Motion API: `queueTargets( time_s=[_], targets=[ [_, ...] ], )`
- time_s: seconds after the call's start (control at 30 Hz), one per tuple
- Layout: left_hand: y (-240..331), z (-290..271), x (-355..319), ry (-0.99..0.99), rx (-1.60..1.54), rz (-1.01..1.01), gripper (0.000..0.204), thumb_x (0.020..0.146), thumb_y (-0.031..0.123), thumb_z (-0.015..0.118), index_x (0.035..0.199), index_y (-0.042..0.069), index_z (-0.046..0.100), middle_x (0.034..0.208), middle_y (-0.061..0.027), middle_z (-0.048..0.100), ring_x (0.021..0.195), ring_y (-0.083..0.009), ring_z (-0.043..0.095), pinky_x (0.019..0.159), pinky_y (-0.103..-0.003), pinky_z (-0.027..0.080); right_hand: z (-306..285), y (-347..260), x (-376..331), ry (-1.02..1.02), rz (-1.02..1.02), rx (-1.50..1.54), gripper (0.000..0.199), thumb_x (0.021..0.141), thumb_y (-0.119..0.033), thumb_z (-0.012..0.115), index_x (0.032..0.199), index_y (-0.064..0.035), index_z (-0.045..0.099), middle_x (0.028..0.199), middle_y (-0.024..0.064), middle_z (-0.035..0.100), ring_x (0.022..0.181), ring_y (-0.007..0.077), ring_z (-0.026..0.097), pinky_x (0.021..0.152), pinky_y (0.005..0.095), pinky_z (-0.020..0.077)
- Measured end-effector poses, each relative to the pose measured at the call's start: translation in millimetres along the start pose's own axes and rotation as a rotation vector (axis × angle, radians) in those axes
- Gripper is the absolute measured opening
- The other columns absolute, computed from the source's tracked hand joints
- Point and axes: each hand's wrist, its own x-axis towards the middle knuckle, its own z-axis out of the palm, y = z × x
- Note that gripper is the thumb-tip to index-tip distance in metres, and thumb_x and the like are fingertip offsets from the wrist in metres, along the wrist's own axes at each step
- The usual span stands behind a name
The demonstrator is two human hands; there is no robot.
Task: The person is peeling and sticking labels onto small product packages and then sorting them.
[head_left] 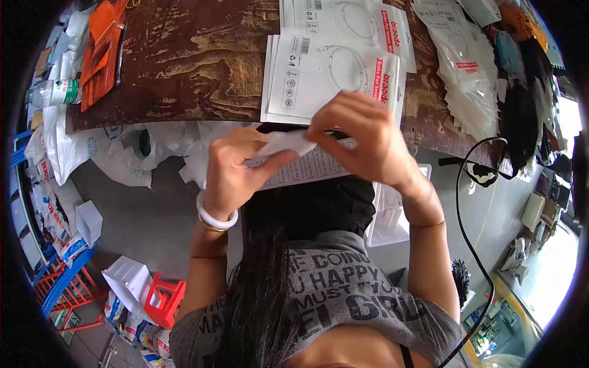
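Both hands (294, 159) pinching a white packet (285, 142) — perhaps plastic — above printed sheet (310, 167)

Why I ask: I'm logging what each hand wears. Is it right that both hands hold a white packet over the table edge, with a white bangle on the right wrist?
Not quite. The head view shows the white bangle on the left wrist, not the right. The rest stands: the left hand and right hand both hold the white packet at the edge of the wooden table.
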Motion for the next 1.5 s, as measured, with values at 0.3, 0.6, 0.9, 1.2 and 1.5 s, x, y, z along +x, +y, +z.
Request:
queueTargets(
  time_s=[0.3,0.6,0.9,1.2,1.5],
  targets=[
    [-9.8,19.6,0.2,-0.023,0.341,0.308,0.019,0.063,0.009,0.088,0.079,0.007,0.078,0.137,-0.0095,0.064,0.128,-0.0277,0.061,0.118,-0.057,0.028,26.9,29.3,7.3,0.281,0.555,0.213,0.019,0.087,-0.013,0.083,0.097,-0.0009,0.072,0.078,0.0066,0.073,0.065,0.0074,0.06,0.062,0.0265,0.0505],
    [-12.2,38.7,1.5,0.014,0.532,0.272,0.014,0.064,0.012,0.088,0.07,0.007,0.076,0.147,-0.0008,0.061,0.128,-0.024,0.056,0.12,-0.055,0.022,21.5,55.6,9.8,0.285,0.378,-0.629,0.086,0.072,-0.044,0.091,0.137,-0.0049,0.052,0.12,0.0159,0.061,0.123,0.0364,0.052,0.104,0.0532,0.0382],
    [-0.3,5.9,4.3,-0.098,0.376,0.248,0.014,0.067,0.011,0.088,0.072,0.003,0.077,0.144,-0.0092,0.064,0.129,-0.0303,0.056,0.119,-0.054,0.027,-27.1,51.3,-29.7,-0.05,0.056,-0.366,0.025,0.088,-0.014,0.078,0.112,-0.0088,0.08,0.135,0.0106,0.07,0.134,0.028,0.057,0.103,0.0454,0.0489],
    [22.2,-8.8,7.6,0.022,-0.003,0.252,0.022,0.085,0.002,0.08,0.103,-0.009,0.074,0.125,-0.0217,0.071,0.1,-0.029,0.074,0.085,-0.036,0.058,-108.1,115.2,-5.4,0.965,-0.01,-0.848,0.021,0.101,-0.015,0.069,0.117,-0.0051,0.078,0.104,0.0079,0.08,0.087,0.0143,0.075,0.07,0.0298,0.0568],
    [9.1,7.6,4.3,0.054,-0.1,0.167,0.022,0.082,-0.002,0.081,0.104,-0.001,0.077,0.102,-0.013,0.077,0.091,-0.0281,0.074,0.079,-0.035,0.057,-48.5,50.1,-10.5,0.219,0.349,-0.304,0.026,0.088,0.001,0.072,0.113,-0.0077,0.074,0.107,0.0134,0.076,0.1,0.0282,0.073,0.084,0.0368,0.0581]
  ],
)
